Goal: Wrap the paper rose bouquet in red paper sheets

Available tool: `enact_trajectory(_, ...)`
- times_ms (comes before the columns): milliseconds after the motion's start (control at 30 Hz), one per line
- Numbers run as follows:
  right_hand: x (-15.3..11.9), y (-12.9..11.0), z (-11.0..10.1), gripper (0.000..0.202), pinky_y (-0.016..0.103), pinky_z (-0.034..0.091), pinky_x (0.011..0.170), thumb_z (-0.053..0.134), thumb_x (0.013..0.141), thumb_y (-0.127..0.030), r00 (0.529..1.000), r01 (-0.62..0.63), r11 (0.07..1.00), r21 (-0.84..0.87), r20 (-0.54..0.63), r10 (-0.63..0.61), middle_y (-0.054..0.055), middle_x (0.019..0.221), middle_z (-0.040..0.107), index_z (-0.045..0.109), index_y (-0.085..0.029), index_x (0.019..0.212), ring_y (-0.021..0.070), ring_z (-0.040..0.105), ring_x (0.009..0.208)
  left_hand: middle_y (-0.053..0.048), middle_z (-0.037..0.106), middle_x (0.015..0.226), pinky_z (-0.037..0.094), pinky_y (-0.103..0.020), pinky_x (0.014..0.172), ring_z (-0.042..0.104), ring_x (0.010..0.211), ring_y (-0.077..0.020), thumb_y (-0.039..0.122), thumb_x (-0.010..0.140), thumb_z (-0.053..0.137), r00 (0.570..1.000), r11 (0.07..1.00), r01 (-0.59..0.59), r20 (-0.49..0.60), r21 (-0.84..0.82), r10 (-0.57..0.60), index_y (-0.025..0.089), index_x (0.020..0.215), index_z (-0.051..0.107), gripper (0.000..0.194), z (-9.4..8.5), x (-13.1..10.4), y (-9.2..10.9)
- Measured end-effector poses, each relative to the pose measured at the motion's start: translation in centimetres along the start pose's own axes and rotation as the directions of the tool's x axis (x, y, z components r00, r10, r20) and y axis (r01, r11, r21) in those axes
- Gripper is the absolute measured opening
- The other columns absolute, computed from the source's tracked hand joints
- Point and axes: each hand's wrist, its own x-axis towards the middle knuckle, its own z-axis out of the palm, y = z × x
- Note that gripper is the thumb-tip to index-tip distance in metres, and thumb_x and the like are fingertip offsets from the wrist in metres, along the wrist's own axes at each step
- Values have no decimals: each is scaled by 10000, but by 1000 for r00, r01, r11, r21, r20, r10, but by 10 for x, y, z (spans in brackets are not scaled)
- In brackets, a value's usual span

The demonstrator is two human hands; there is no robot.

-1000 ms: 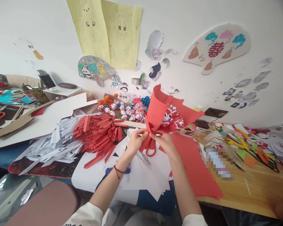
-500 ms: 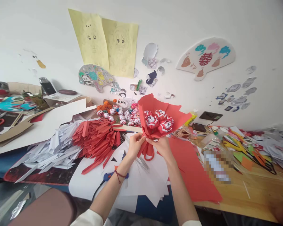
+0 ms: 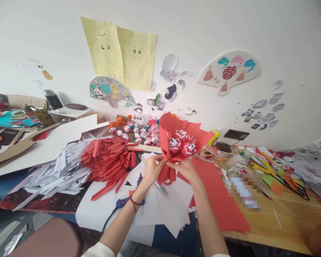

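Observation:
A bouquet of red-and-white paper flowers [image 3: 182, 142] is wrapped in red paper [image 3: 164, 134] and held up over the table. My left hand [image 3: 153, 169] pinches the gathered neck of the wrapping from the left, thumb at the front. From the other side my right hand [image 3: 184, 168] closes on the same neck, the two thumbs nearly meeting. Below them the red paper tail flares out, with a red loop [image 3: 169, 182] at its bottom. Beneath the bouquet lie white sheets [image 3: 171, 210] and a bundle of thin wires [image 3: 160, 188]. A blue glue gun [image 3: 123, 202] lies by my left wrist, partly hidden.
Piles of red paper strips [image 3: 109, 162] and white paper strips [image 3: 61, 171] cover the left. Small paper flowers [image 3: 141, 134] lie behind. Red sheets [image 3: 219, 200] are at the right, near yellow-handled scissors [image 3: 262, 166]. A brown stool [image 3: 50, 239] stands front left.
The bouquet has tipped slightly and sits a little lower in view, its wrapping more upright. Both hands keep their pinch at the neck. The camera view has shifted slightly.

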Motion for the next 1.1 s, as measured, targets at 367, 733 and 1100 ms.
enact_trajectory(367,-1,-9,1,368,423,508,917,774,702,-407,1000,28,999,25,-6,-27,54,1108,715,696,-231,1016,279,646,1039,-53,704,769,354,-291,678,568,725,-200,251,863,562,996,969,-83,-19,232,89,198,755,706,188,-2,-6,8)
enact_trajectory(733,1,-8,-4,463,414,499,942,786,688,-460,994,-78,970,230,92,59,74,1175,686,685,-246,1086,277,621,1095,-62,716,889,396,-313,747,617,814,-216,311,912,522,994,968,-99,-17,230,105,204,921,697,205,-2,-7,17)
enact_trajectory(1100,-15,13,-14,414,414,526,803,812,620,-516,941,-203,900,387,332,69,64,956,724,708,-203,870,266,655,889,-49,730,958,433,-290,744,624,831,-192,401,913,535,993,988,-75,76,-131,85,225,976,715,259,-13,-50,42)
